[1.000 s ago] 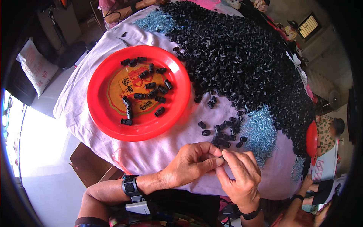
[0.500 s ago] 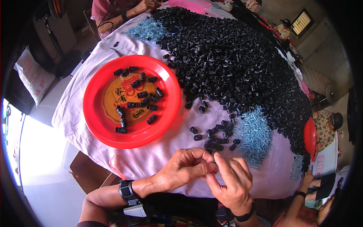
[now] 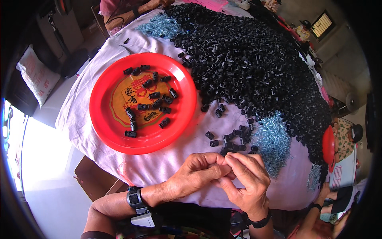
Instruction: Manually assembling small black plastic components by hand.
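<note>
My left hand [image 3: 197,172] and my right hand [image 3: 248,181] meet at the fingertips above the near edge of the cloth. Both are closed in a pinch, and the fingers hide whatever is between them. Just beyond them lies a loose cluster of small black plastic fittings [image 3: 236,137]. Right of the cluster spreads a pile of small silvery-blue screws [image 3: 272,137]. A red round plate [image 3: 104,126] stands to the left, with several black assembled pieces [image 3: 154,95] scattered on it.
A large heap of black fittings [image 3: 246,63] covers the table's far and right side. More screws [image 3: 161,26] lie at the back. Another person's arm [image 3: 131,15] rests at the far left; another person's hand [image 3: 324,191] is at lower right. An open cardboard box [image 3: 93,179] stands below the table's left edge.
The fingers of my right hand have closed in over my left fingertips, covering the small dark bit that showed between them. The whole view has shifted slightly.
</note>
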Motion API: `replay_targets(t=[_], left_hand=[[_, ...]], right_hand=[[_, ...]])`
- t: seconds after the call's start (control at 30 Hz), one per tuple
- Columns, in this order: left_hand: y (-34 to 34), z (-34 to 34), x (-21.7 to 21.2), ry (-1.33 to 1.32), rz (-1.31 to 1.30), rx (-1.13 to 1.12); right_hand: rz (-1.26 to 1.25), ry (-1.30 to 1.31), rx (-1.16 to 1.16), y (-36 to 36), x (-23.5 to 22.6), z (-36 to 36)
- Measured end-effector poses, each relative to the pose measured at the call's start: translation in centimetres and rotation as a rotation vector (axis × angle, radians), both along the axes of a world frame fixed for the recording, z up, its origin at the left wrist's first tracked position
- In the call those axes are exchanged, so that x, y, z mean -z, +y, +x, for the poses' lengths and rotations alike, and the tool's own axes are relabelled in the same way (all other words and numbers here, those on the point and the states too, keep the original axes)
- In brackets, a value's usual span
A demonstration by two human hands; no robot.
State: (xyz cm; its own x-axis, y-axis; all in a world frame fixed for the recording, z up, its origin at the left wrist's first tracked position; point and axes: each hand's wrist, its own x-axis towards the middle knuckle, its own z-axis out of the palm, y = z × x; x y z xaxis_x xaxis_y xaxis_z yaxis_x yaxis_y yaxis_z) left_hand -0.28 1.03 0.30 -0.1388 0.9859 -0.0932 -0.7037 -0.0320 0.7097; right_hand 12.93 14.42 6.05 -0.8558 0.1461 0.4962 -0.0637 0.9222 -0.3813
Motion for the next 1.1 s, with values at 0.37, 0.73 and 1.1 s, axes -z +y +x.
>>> replay_targets(t=[0.37,0.73,1.1], left_hand=[[0.1,0.2,0.2,0.106,0.010,0.167],[0.0,0.5,0.5,0.067,-0.022,0.106],[0.0,0.4,1.6,-0.185,0.003,0.119]], right_hand=[[0.037,-0.062,-0.039,1.6,0.5,0.9],[0.031,-0.037,-0.116,1.7,1.1,0.1],[0.155,0.047,-0.021,1.5,0.6,0.5]])
